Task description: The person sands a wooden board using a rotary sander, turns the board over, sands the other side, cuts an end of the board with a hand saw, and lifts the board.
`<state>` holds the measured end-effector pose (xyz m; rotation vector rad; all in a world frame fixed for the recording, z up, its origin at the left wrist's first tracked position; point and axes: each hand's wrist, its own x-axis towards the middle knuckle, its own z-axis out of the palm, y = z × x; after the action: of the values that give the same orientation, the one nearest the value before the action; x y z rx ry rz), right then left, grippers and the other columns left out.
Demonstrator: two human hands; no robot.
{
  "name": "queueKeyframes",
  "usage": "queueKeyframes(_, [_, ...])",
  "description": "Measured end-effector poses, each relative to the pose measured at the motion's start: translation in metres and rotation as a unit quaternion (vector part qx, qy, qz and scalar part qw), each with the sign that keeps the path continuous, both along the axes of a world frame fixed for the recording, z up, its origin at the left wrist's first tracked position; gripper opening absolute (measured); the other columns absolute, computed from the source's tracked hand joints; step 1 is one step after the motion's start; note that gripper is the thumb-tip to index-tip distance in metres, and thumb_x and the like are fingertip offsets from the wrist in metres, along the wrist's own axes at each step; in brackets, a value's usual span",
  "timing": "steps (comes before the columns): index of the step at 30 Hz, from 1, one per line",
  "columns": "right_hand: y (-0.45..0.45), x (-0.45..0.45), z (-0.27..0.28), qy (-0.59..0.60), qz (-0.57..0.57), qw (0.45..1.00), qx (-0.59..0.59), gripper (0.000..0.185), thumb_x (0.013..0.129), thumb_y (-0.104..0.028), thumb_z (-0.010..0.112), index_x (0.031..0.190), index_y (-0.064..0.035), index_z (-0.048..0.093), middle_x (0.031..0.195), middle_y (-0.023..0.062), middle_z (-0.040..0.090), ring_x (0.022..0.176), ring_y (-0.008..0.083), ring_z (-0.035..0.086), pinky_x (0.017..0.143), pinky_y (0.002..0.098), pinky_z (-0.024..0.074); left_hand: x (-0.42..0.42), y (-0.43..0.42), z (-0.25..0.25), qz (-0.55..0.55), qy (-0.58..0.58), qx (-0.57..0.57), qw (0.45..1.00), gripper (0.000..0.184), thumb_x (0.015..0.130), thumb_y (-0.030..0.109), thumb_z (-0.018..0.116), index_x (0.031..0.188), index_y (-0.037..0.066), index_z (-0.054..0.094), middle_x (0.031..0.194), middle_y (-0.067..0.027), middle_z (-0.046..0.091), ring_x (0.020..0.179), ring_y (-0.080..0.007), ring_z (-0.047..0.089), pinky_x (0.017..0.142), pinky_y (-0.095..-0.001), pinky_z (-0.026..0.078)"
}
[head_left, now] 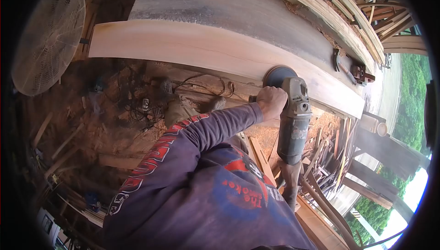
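My left hand (272, 102) is closed around the side handle of a power sander (293, 131), left of the tool's head. At the sander's rear end, my right hand (290, 173) grips the body, partly hidden by the tool. The round dark disc (279, 75) lies against the near edge of a long, pale wooden board (183, 43). That board stretches from the upper left to the right, with a thin dark line along its grain.
Behind the board is a wide grey plank (229, 16). A hammer (341, 64) and a red-brown tool (363, 74) lie on it at right. A round fan (49, 37) stands at left. Cables (130, 96), sawdust and scrap wood (119, 161) cover the ground.
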<state>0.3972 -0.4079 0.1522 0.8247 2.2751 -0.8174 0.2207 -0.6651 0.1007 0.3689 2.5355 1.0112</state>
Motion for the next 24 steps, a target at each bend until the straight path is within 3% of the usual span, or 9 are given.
queueKeyframes(4, [-0.062,-0.005,-0.02,0.073,0.067,0.994,-0.041,0.026,0.069,-0.015,0.077,0.086,0.004,0.07,0.074,0.0065,0.067,0.066,0.0148,0.06,0.062,0.0345,0.0498,0.027,-0.094,0.003,0.077,-0.021,-0.009,0.997,0.021,0.077,0.01,0.073,0.093,-0.003,0.071,0.087,-0.0205,0.074,0.085,-0.0362,0.076,0.072,-0.0439,0.061])
queueKeyframes(10, [-0.223,-0.039,-0.016,0.059,0.231,0.971,-0.035,0.038,0.072,-0.017,0.081,0.098,0.0096,0.071,0.092,0.0211,0.076,0.09,0.0221,0.073,0.076,0.0385,0.055,0.084,-0.274,-0.01,0.216,0.017,-0.016,0.976,0.021,0.077,0.014,0.072,0.087,-0.003,0.068,0.083,-0.0214,0.072,0.077,-0.0363,0.074,0.066,-0.0452,0.06])
queueKeyframes(13, [-0.296,-0.051,-0.022,0.083,0.275,0.954,-0.08,0.039,0.071,-0.015,0.082,0.099,0.0096,0.071,0.092,0.0208,0.076,0.09,0.0226,0.073,0.076,0.0382,0.0551,0.113,-0.35,-0.026,0.259,0.023,-0.042,0.965,0.024,0.078,0.017,0.074,0.088,-0.003,0.066,0.079,-0.0191,0.071,0.074,-0.0344,0.074,0.064,-0.0437,0.059])
queueKeyframes(16, [-0.357,-0.058,-0.032,0.08,0.345,0.934,-0.051,0.038,0.071,-0.013,0.083,0.1,0.0094,0.071,0.095,0.0206,0.076,0.092,0.021,0.073,0.078,0.0375,0.0555,0.14,-0.421,-0.007,0.343,0.003,-0.026,0.939,0.018,0.08,0.012,0.073,0.087,-0.001,0.064,0.076,-0.0166,0.071,0.074,-0.0317,0.075,0.066,-0.0403,0.06])
queueKeyframes(17, [-0.375,-0.062,-0.038,0.087,0.351,0.927,-0.095,0.039,0.071,-0.014,0.084,0.099,0.0094,0.071,0.095,0.0204,0.076,0.093,0.0207,0.073,0.077,0.0376,0.0561,0.145,-0.438,-0.011,0.358,0.0,-0.02,0.933,0.018,0.08,0.012,0.073,0.087,-0.001,0.064,0.076,-0.0166,0.071,0.074,-0.0317,0.075,0.066,-0.0403,0.06])
queueKeyframes(24, [-0.478,-0.087,-0.034,0.089,0.463,0.88,-0.063,0.04,0.072,-0.017,0.084,0.099,0.0092,0.07,0.091,0.0229,0.076,0.094,0.0238,0.075,0.074,0.039,0.0571,0.181,-0.523,-0.022,0.464,-0.005,-0.055,0.884,0.014,0.078,0.012,0.07,0.084,0.001,0.063,0.072,-0.0153,0.068,0.068,-0.0312,0.073,0.061,-0.0407,0.059])
